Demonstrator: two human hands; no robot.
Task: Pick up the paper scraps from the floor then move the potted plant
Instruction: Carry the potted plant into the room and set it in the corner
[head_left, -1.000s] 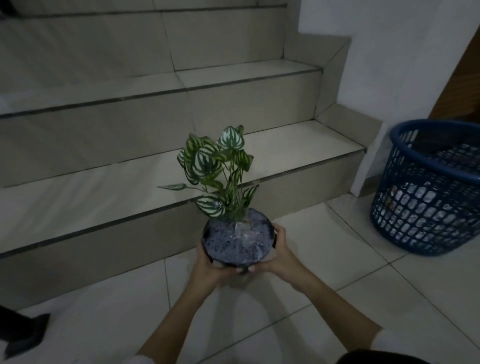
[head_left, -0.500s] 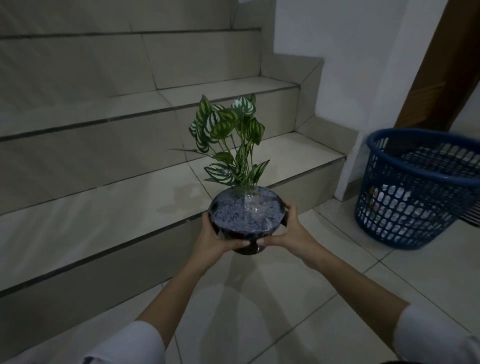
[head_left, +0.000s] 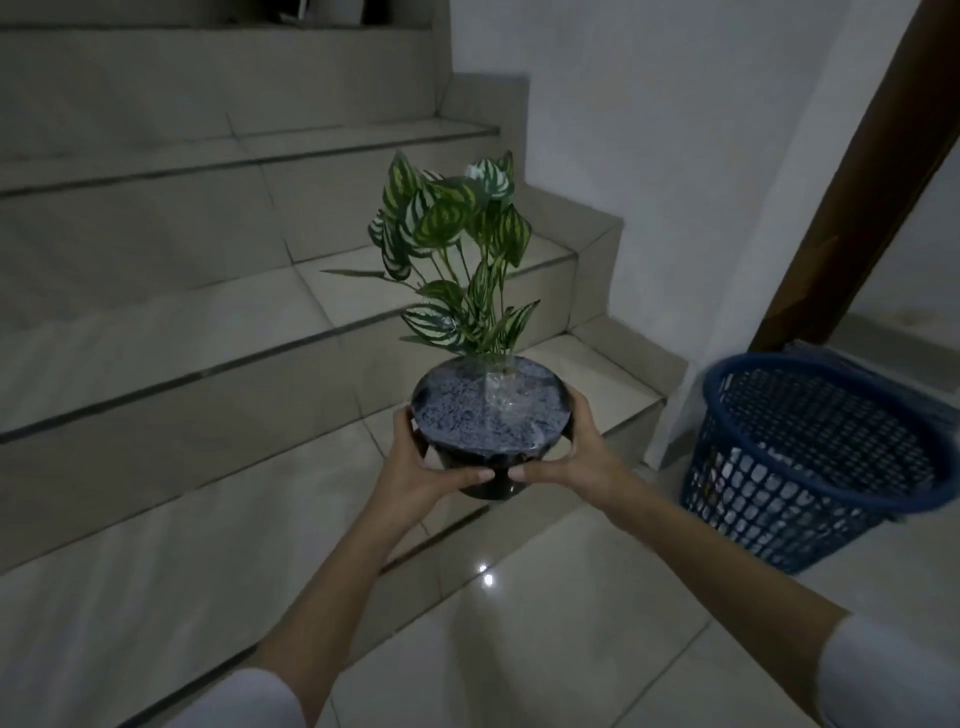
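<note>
I hold the potted plant (head_left: 483, 415) in the air over the lowest stair tread. It has striped green leaves, a dark round pot and speckled gravel under clear film. My left hand (head_left: 421, 470) grips the pot's left side and my right hand (head_left: 571, 457) grips its right side, thumbs nearly meeting at the front. No paper scraps show on the floor; pale bits lie inside the blue basket (head_left: 810, 467) at the right.
Tiled stairs (head_left: 208, 332) rise to the left and behind the plant. A white wall (head_left: 675, 156) and a brown door frame (head_left: 852, 197) stand at the right. Glossy floor tiles (head_left: 571, 623) lie below my arms.
The plant has risen from near the floor to above the first step, still held in both hands. My view has shifted so the basket sits lower right.
</note>
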